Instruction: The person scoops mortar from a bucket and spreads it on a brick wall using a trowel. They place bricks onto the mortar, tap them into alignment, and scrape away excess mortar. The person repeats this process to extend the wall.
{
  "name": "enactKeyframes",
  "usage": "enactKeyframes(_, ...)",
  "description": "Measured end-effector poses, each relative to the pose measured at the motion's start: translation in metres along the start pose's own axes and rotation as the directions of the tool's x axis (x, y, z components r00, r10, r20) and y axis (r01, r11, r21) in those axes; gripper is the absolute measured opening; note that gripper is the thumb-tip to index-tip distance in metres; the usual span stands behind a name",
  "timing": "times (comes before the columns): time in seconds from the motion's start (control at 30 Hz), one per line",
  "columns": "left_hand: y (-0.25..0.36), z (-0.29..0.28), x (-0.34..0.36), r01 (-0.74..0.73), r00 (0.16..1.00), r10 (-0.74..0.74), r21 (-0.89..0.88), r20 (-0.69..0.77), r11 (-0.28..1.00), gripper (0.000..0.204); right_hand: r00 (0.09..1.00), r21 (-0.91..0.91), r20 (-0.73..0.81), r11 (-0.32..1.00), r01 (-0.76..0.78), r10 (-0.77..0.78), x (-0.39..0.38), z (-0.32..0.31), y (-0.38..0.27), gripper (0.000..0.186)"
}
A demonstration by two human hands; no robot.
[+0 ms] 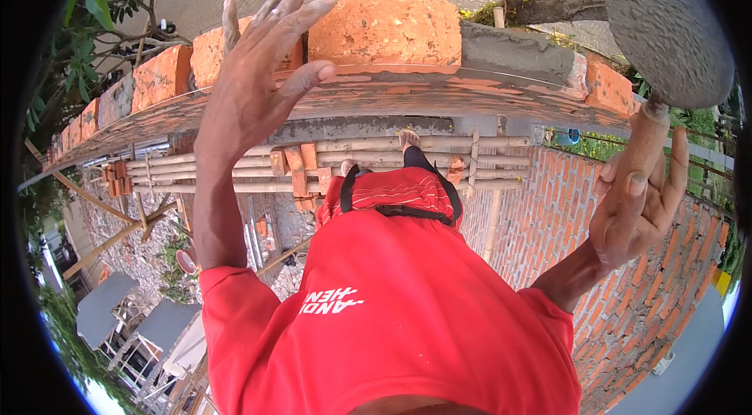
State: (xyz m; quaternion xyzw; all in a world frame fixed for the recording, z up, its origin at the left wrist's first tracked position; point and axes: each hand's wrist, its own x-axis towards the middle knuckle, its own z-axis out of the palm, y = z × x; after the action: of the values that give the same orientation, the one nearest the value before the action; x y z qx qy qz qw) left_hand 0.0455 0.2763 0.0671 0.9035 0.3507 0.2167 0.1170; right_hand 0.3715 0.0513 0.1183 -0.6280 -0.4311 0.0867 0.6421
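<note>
At the wall (517,54), the trowel (666,23) extends beyond gripping right fingers (675,160); left fingers (296,21) splay.

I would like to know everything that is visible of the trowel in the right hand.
The trowel has a broad grey blade, rounded near the handle and coated with what looks like mortar. A short neck joins it to a tan, wood-like handle. It is at the picture's upper right, blade pointing toward the top; its far end is cut off by the edge. The right hand holds the handle, thumb against it; nothing else visibly touches it.
</note>
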Motion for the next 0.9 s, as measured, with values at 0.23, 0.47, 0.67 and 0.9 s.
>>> enactKeyframes(0.23,-0.026,-0.055,0.008,0.271,0.961,-0.273,-0.053,-0.043,0.961,0.046,0.784,0.071,0.6,0.966,-0.25,0.159,-0.016,0.007,0.077,0.043)
enactKeyframes(0.47,-0.017,-0.056,0.064,0.232,0.925,-0.246,0.084,0.29,0.969,0.05,0.298,0.0,0.955,1.0,0.005,-0.001,-0.045,0.083,0.141,0.03)
enactKeyframes(0.67,-0.008,-0.06,0.094,0.24,0.767,-0.308,0.194,0.563,0.951,0.062,0.257,0.1,0.963,0.993,-0.062,-0.08,-0.1,0.204,0.175,0.034)
enactKeyframes(0.9,0.009,-0.04,0.098,0.35,0.692,-0.381,0.176,0.613,0.92,0.066,0.319,0.138,0.942,0.987,-0.081,-0.106,-0.114,0.29,0.165,0.044)
